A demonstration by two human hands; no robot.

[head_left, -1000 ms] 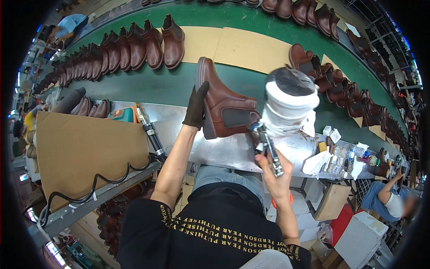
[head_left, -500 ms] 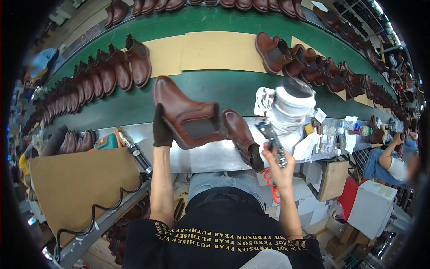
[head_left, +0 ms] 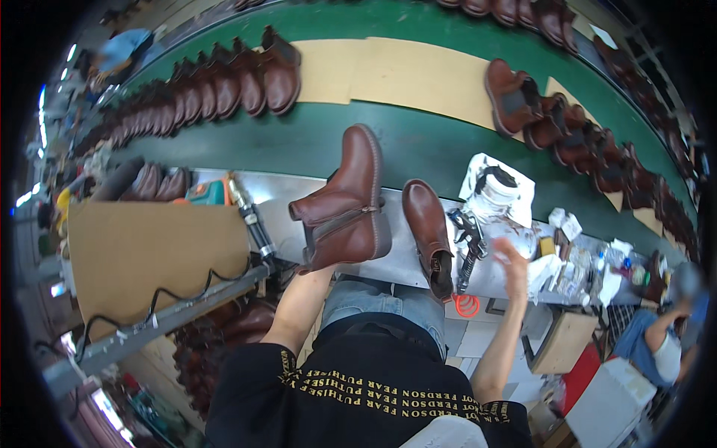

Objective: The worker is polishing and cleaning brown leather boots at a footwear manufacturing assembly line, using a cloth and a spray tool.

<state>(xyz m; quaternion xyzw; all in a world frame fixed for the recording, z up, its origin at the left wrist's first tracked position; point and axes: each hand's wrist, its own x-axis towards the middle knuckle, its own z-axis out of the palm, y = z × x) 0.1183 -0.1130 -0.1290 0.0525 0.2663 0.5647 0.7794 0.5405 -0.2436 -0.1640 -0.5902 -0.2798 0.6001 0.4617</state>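
A brown leather ankle boot is held up over the bench, turned so its side zip and sole edge show. My left hand is hidden behind this boot, and its forearm rises to it from below. The second brown boot rests on the metal bench, toe pointing away, its opening toward me. Beside it lies a black and silver spray gun, near a red coiled hose. My right hand, blurred, is just right of the spray gun, apart from it and holding nothing, fingers stretched out.
A white tub stands on a stained sheet. Bottles, cloths and a yellow sponge crowd the bench's right. Rows of boots line the green conveyor. At left are a cardboard sheet and a black-handled tool.
My right hand has let go of the spray gun, which now lies on the bench. My left hand has turned the held boot over to its zip side. The view has shifted.
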